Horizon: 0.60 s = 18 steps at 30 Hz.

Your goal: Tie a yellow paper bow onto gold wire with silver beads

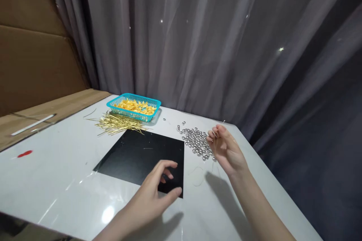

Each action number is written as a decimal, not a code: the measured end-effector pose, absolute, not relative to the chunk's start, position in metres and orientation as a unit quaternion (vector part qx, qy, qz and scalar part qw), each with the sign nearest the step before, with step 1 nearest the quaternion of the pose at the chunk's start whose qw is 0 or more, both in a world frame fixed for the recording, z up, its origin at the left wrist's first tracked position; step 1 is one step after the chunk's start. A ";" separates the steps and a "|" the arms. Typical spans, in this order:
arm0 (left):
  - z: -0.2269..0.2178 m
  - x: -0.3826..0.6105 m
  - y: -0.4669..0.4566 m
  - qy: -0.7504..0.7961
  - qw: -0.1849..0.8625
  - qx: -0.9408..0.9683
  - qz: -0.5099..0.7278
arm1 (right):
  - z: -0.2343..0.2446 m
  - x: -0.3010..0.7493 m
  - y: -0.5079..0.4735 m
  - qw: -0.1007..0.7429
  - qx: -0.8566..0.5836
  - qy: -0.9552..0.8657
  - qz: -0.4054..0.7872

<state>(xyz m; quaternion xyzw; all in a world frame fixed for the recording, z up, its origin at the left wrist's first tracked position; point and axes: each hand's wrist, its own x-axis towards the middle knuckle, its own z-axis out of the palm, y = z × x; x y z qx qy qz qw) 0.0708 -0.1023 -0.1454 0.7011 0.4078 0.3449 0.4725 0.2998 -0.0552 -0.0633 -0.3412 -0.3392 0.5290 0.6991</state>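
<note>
Between the thumb and fingers of my right grip point(226, 152) I pinch a thin, pale strand point(215, 134), held up off the tabletop point(68, 175) at the right, just beside the near right edge of the silver beads point(196, 141). It looks almost weightless and springy, the sort of thing that would kink or slip if squeezed carelessly, so I judge a light fingertip pinch close to an end best; exactly where its ends lie I cannot tell. My left grip point(157, 190) has its thumb and fingers spread and curved, with nothing visible between them, over the near right corner of the black sheet point(132, 158). The beads look hard, smooth and apt to roll; their loose heap sits right of the sheet, closest to my right grip and easily brushed. At the sheet's far left edge lies a bundle of gold strips point(120, 123), fine enough to snag, and behind it stands a blue basket point(132, 114) of yellow pieces point(135, 106). Beyond hangs a grey curtain point(181, 45), bounding the far side.
</note>
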 end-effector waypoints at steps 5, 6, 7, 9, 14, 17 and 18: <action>-0.149 0.069 -0.093 0.425 0.471 0.667 0.390 | -0.048 0.281 -0.057 0.687 -0.330 -0.359 0.538; -0.149 0.069 -0.091 0.421 0.477 0.661 0.397 | -0.044 0.277 -0.056 0.685 -0.323 -0.365 0.541; -0.149 0.069 -0.089 0.417 0.484 0.654 0.405 | -0.041 0.273 -0.056 0.682 -0.315 -0.373 0.545; -0.146 0.070 -0.087 0.404 0.505 0.638 0.418 | -0.033 0.264 -0.055 0.674 -0.292 -0.392 0.554; -0.141 0.077 -0.088 0.319 0.597 0.606 0.418 | -0.021 0.240 -0.056 0.652 -0.243 -0.415 0.587; -0.147 0.086 -0.094 0.243 0.626 0.592 0.445 | -0.018 0.230 -0.058 0.652 -0.222 -0.422 0.590; -0.148 0.089 -0.097 0.208 0.642 0.580 0.457 | -0.017 0.227 -0.059 0.653 -0.218 -0.427 0.586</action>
